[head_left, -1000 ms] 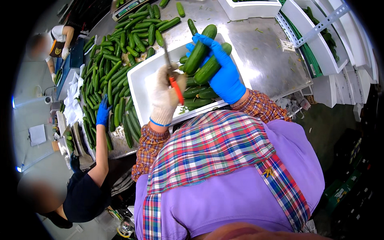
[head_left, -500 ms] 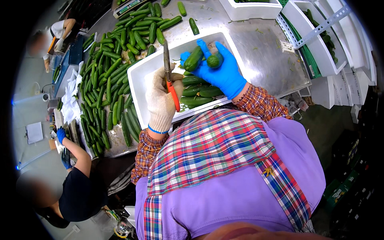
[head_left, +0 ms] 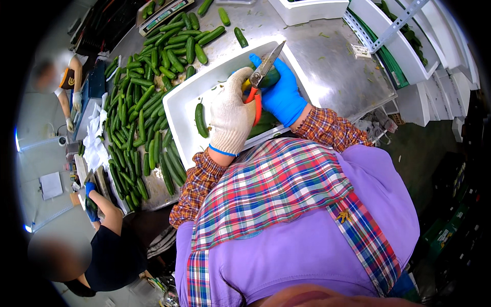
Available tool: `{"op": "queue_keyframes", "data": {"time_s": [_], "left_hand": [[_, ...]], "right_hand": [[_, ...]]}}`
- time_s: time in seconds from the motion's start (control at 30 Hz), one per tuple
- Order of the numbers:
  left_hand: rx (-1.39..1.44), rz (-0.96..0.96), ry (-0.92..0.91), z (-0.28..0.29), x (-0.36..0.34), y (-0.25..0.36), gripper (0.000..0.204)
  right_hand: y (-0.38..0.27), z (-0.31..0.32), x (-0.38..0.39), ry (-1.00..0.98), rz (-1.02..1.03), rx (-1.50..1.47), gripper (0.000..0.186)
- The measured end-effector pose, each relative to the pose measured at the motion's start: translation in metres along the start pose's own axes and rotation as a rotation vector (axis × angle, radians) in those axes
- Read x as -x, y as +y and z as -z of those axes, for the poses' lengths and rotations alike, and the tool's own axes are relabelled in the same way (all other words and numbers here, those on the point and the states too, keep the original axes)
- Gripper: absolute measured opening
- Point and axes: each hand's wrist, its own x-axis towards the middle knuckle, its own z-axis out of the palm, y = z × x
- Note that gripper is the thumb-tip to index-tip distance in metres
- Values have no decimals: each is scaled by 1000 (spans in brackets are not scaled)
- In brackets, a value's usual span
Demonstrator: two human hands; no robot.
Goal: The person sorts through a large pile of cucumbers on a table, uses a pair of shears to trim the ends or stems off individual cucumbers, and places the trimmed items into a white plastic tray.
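My left hand point(head_left: 232, 115), in a white knit glove, grips orange-red-handled shears point(head_left: 254, 97) over a white box point(head_left: 174, 110). Their blades point up and right, nearly together, across a cucumber. My right hand point(head_left: 286, 97), in a blue glove, is closed around that green cucumber point(head_left: 271, 78), which the shears and fingers partly cover. Whether a second one is in that hand is hidden. At the left inside the box lies a single cucumber point(head_left: 201, 120). More cucumbers point(head_left: 265, 125) lie under my hands, partly hidden.
A large heap of cucumbers point(head_left: 130, 112) covers the left of the metal table point(head_left: 340, 71). A scale point(head_left: 166, 15) stands at the back. White boxes point(head_left: 312, 13) stand at the back and right, beside a perforated metal post point(head_left: 399, 25). Two people work at the left.
My left hand has moved right, bringing the shears against the cucumber in my right hand. The cucumber at the box's left has come into view. The view has shifted slightly.
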Motion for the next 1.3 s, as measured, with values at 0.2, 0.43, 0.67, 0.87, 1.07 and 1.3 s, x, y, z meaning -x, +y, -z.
{"op": "queue_keyframes", "data": {"time_s": [0.2, 0.43, 0.67, 0.87, 1.07, 1.3], "left_hand": [[309, 169, 21, 10, 7, -35, 39], [554, 267, 63, 24, 12, -13, 45], [127, 29, -34, 8, 8, -4, 39], [304, 240, 33, 12, 29, -58, 42], [550, 477, 230, 28, 60, -78, 36], [605, 627, 244, 22, 76, -73, 43]], "right_hand": [[-8, -8, 15, -134, 21, -12, 50], [-5, -11, 29, -308, 333, 486, 42], [-4, 0, 28, -388, 484, 760, 33], [-28, -18, 32, -573, 689, 1054, 32], [-41, -22, 25, -691, 761, 1349, 27], [-47, -29, 23, -805, 742, 1598, 21]]}}
